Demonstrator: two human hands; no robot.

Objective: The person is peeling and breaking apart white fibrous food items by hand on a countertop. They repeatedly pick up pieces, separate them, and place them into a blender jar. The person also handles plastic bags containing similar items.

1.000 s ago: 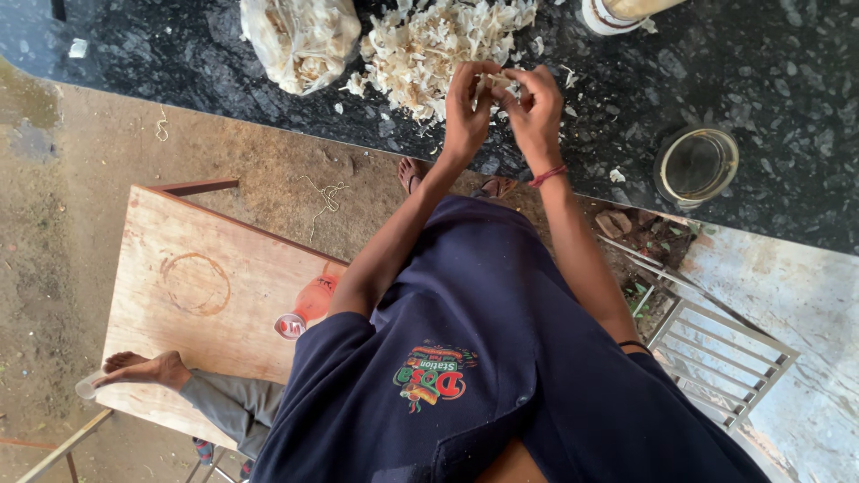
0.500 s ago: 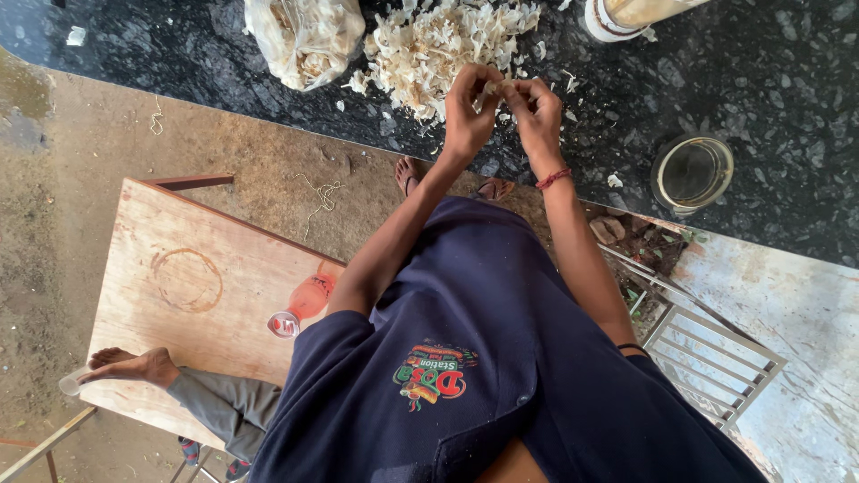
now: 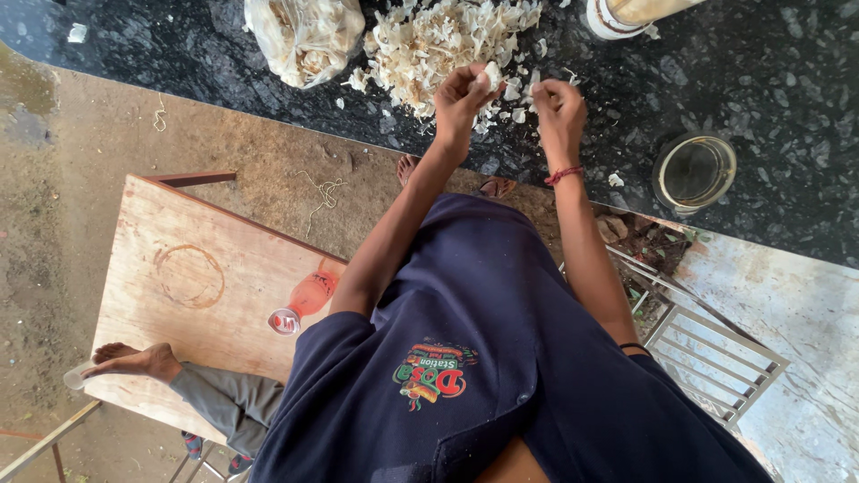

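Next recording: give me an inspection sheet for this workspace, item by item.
Surface: dark speckled stone counter, littered with pale flakes.
Job's things: garlic clove in the left hand; right hand beside it, pinching a bit of skin; peel pile just beyond both.
Clutter: plastic bag left of the pile; round tin at right; jar at top edge.
Hands: both raised over the counter, apart.
Cables: nothing seen.
Surroundings: wooden board with a red bottle, another person's foot, metal rack, dirt floor.
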